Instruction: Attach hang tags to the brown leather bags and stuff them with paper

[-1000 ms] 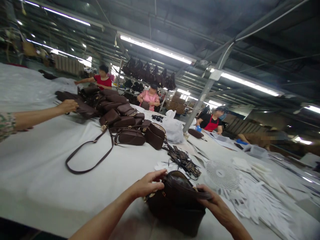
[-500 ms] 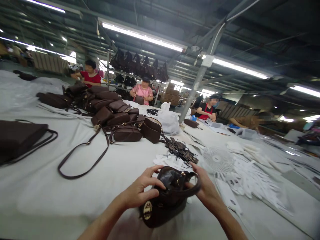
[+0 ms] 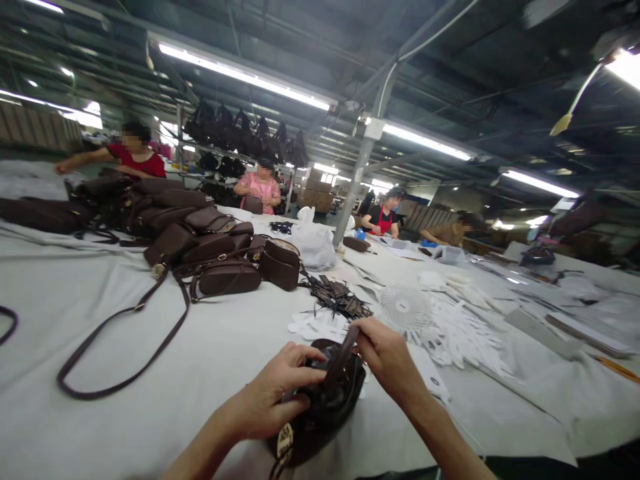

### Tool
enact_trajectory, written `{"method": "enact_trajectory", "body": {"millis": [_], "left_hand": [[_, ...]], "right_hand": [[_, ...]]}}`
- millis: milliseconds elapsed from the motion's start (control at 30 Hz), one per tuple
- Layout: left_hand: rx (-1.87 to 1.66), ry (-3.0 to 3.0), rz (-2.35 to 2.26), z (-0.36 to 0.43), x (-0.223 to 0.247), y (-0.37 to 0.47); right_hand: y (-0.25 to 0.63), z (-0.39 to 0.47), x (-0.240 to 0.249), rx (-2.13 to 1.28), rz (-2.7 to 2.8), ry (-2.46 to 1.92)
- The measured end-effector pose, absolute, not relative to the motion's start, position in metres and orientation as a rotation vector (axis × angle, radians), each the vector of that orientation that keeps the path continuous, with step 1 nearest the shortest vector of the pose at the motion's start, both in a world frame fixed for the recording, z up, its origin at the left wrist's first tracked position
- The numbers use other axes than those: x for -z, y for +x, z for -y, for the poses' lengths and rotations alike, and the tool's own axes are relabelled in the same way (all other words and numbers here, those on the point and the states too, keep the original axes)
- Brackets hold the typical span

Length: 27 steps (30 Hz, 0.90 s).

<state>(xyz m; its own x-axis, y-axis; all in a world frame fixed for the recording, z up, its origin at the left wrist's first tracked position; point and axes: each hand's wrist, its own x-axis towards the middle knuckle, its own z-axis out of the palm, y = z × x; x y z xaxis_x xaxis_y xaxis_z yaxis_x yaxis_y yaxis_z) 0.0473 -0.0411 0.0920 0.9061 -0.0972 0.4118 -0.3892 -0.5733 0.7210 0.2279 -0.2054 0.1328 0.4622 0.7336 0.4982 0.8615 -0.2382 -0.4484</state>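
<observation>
Both hands on brown handbag (image 3: 320, 407).
Left hand (image 3: 273, 400) curled gripping its top; right hand (image 3: 385, 353) pinching strap (image 3: 340, 357).

Dark brown bag (image 3: 320, 407) with gold round tag (image 3: 285, 439) at bottom centre, brown bags (image 3: 200, 240) mid-left, grey-white table cover (image 3: 100, 413), white fan (image 3: 406, 308) centre-right

A single head-worn camera looks forward and slightly down across a long white table (image 3: 210, 347), hands close at 6 o'clock, co-workers far toward 12.
</observation>
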Motion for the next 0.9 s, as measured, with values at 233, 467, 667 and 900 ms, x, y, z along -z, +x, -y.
{"method": "enact_trajectory", "body": {"millis": [233,467,667,900], "left_hand": [[-0.488,2.097,0.246,0.049,-0.097,0.054],[-0.482,2.174,0.04,0.072,-0.094,0.063],[-0.337,2.348,-0.314,0.087,-0.092,0.063],[-0.298,2.583,-0.594,0.105,-0.103,0.072]], "right_hand": [[0.232,0.201,-0.133,-0.084,1.217,-1.952],[0.231,0.207,-0.125,0.024,1.078,-1.953],[0.264,0.23,-0.096,-0.178,1.303,-1.988],[0.267,0.209,-0.087,-0.311,1.421,-1.846]]}}
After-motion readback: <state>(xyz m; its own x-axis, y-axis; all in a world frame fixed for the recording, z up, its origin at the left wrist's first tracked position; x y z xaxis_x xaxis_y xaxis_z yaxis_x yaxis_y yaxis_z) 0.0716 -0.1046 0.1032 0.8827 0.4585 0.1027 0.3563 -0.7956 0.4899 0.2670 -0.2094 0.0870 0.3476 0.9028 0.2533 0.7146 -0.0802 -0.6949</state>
